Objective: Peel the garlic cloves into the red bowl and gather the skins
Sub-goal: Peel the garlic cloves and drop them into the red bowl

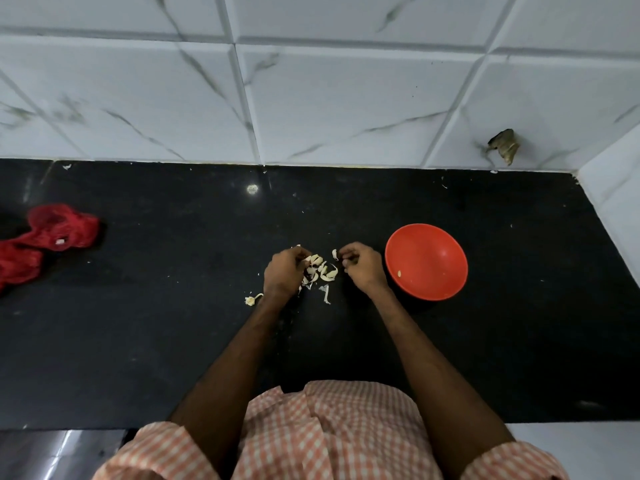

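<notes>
The garlic cloves (322, 269), probably light with brittle papery skins best nipped at a tip, lie heaped on the counter (173, 341) left of the red bowl (437, 242), the left hand (284, 271) curled over them, grip unclear, the right hand (362, 268) pinching a small pale piece (345, 263).

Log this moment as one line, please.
left hand: at garlic pile | right hand: pinching skin | red bowl: one small piece inside

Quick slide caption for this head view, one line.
Left hand and right hand pick at a garlic pile on the black counter, beside a nearly empty red bowl.
</notes>
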Action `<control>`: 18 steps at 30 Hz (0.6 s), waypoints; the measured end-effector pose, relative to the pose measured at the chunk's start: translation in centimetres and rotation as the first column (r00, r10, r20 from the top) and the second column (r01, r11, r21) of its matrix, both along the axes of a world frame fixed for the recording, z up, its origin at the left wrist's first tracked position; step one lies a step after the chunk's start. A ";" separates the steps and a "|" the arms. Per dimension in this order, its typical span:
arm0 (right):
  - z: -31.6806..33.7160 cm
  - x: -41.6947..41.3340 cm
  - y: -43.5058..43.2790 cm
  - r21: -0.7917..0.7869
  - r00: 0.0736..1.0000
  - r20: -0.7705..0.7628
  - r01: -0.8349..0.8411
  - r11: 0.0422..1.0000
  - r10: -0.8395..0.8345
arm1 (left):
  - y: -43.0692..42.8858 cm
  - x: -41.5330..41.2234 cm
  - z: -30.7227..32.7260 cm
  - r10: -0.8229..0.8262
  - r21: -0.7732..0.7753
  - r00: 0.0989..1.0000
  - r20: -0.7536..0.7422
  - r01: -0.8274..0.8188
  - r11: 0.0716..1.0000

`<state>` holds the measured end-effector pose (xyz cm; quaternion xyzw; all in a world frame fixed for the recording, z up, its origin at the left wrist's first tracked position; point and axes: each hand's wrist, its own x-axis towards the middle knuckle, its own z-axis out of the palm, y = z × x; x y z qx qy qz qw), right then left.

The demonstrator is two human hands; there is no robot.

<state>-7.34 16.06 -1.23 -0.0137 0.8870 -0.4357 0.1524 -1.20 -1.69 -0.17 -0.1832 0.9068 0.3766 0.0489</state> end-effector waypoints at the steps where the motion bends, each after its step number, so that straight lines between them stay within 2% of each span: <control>1: 0.1 0.0 0.1 -0.071 0.998 0.041 0.045 0.996 -0.043 | -0.1 0.0 0.1 0.012 0.012 1.000 0.004 -0.012 1.000; 4: 0.4 0.4 -0.1 -0.282 0.979 0.158 0.168 0.945 -0.127 | -0.2 0.1 0.2 0.050 0.034 0.999 0.004 -0.050 0.998; 7: 0.8 0.8 -0.7 -0.443 0.952 0.273 0.251 0.861 -0.137 | -0.1 0.1 0.3 0.033 0.023 0.999 -0.006 -0.033 0.999; 12: 1.7 1.2 -1.4 -0.543 0.910 0.393 0.345 0.765 -0.131 | 0.2 -0.2 0.5 -0.064 -0.063 0.997 -0.031 0.062 0.996; 18: 1.7 1.0 -1.5 -0.570 0.853 0.506 0.440 0.694 -0.125 | 0.2 -0.3 0.1 -0.068 -0.031 0.998 0.005 0.068 0.997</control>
